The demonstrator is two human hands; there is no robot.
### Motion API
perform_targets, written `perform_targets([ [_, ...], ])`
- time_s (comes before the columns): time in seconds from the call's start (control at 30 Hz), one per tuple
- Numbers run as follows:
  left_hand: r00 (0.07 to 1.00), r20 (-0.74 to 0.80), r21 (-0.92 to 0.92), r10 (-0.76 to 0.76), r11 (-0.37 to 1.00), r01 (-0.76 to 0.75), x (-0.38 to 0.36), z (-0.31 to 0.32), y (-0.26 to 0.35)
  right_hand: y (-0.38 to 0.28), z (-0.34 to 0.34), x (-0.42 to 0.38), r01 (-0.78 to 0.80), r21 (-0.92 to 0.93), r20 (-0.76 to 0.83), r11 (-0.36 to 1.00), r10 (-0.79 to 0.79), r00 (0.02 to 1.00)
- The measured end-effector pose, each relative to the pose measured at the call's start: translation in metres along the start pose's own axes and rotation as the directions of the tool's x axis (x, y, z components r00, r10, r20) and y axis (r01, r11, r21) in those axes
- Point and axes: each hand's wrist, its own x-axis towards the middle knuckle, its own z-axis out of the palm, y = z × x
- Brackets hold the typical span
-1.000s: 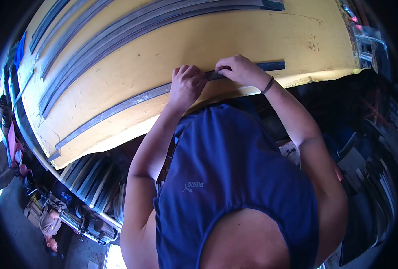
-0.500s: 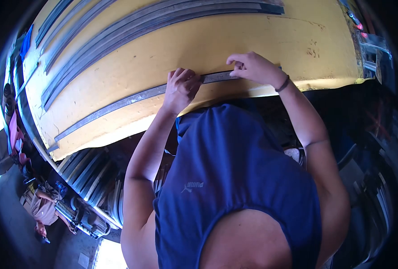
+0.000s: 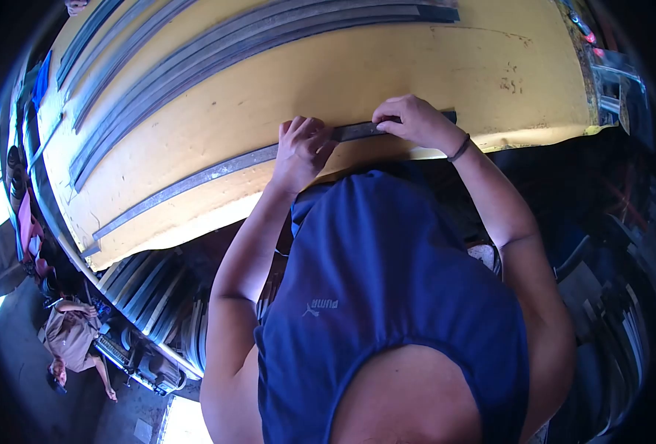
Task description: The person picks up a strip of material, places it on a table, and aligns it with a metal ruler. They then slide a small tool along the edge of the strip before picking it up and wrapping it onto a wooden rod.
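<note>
A long, thin dark grey strip (image 3: 356, 132) lies along the near edge of the yellow tabletop (image 3: 328, 81). My left hand (image 3: 303, 154) is closed over the strip near its middle, fingers curled around it. Farther right, my right hand (image 3: 418, 122), with a dark band at the wrist, pinches the strip between thumb and fingers close to its right end. Part of the strip is hidden under both hands.
Several similar long strips (image 3: 269, 37) lie in rows across the far side of the table. Beneath the table, more curved-looking strips (image 3: 147, 292) are stacked. A person (image 3: 73, 337) is at lower left, by some machinery. Tools (image 3: 579, 26) sit beyond the right edge.
My right hand has lowered onto the strip, its lifted fingers now closing on it. My left hand stays nearly in place. At lower left, the person has shifted their arms.
</note>
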Motion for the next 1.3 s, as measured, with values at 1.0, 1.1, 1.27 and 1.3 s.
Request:
perform_targets([
  [1.0, 0.991, -0.03, 0.007, 0.13, 0.991, -0.13, 0.016, 0.024, 0.006, 0.005, 0.007, -0.001, 0.014, -0.067, -0.044, 0.998, -0.017, 0.999],
  [1.1, 0.991, -0.03, 0.007, 0.13, 0.991, -0.13, 0.019, 0.025, 0.007, 0.002, 0.003, -0.004, 0.03, -0.019, -0.05, 0.999, -0.031, 0.998],
  [1.27, 0.99, -0.021, 0.01, 0.141, 0.99, -0.141, 0.02, 0.022, 0.01, 0.006, -0.016, -0.022, -0.006, 0.013, -0.101, 1.0, 0.007, 0.995],
  [1.3, 0.992, -0.029, 0.003, 0.127, 0.992, -0.127, 0.019, 0.023, 0.011, 0.007, -0.02, -0.026, -0.014, 0.048, -0.102, 0.999, 0.019, 0.995],
])
